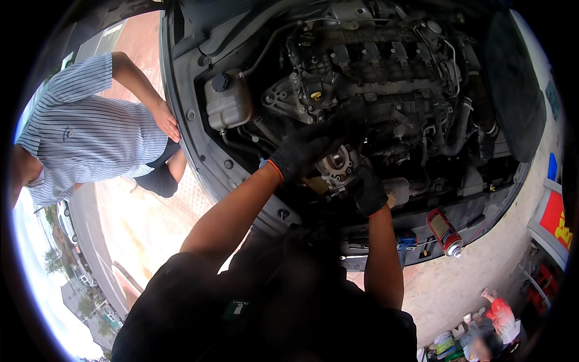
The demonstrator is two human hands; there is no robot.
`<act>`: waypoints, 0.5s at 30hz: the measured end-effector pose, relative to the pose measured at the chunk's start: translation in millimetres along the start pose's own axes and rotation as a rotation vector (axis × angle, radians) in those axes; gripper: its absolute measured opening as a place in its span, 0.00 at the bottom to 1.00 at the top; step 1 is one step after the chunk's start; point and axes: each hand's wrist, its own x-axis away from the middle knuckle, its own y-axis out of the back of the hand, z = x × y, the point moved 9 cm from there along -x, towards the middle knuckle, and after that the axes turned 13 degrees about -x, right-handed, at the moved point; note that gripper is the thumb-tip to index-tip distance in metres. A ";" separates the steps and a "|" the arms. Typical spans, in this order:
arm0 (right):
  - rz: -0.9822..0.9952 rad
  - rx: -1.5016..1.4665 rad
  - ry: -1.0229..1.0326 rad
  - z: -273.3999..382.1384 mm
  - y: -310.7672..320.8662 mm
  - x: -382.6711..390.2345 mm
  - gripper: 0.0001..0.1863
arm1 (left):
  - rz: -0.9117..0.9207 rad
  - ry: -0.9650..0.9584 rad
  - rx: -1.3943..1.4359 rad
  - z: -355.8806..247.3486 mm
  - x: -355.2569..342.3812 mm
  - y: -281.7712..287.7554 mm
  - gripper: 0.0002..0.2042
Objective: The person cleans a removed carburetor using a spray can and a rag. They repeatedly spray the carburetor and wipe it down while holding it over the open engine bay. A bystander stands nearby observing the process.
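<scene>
A round silver metal throttle body (337, 163) with a wide bore faces up at me, low in front of the engine. My right hand (369, 192), in a black glove with an orange cuff edge, is closed round its right side. My left hand (301, 149), gloved the same way, lies against its upper left. The left fingers stretch toward the engine and fade into the dark parts, so their grip does not show. Above my hands sits the engine (377, 66), with a yellow dipstick handle (316, 96) near its left end.
A coolant reservoir (229, 99) with a black cap stands left of my left hand. On the front edge lie a red spray can (444, 233) and a blue tool (407, 242). A person in a striped shirt (99, 127) leans a hand on the left fender. Another person (485, 344) is low at right.
</scene>
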 end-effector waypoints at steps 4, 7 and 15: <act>0.036 0.544 0.279 9.1 25.3 9.1 0.28 | -0.067 -0.053 -0.453 -22.2 1.5 32.5 0.17; 0.359 -0.265 -0.034 -14.9 32.1 10.7 0.31 | -0.139 0.048 0.171 -14.6 4.0 56.7 0.21; 0.457 -0.749 -0.240 -25.6 26.8 14.5 0.40 | -0.215 -0.049 -0.401 10.9 10.7 29.0 0.31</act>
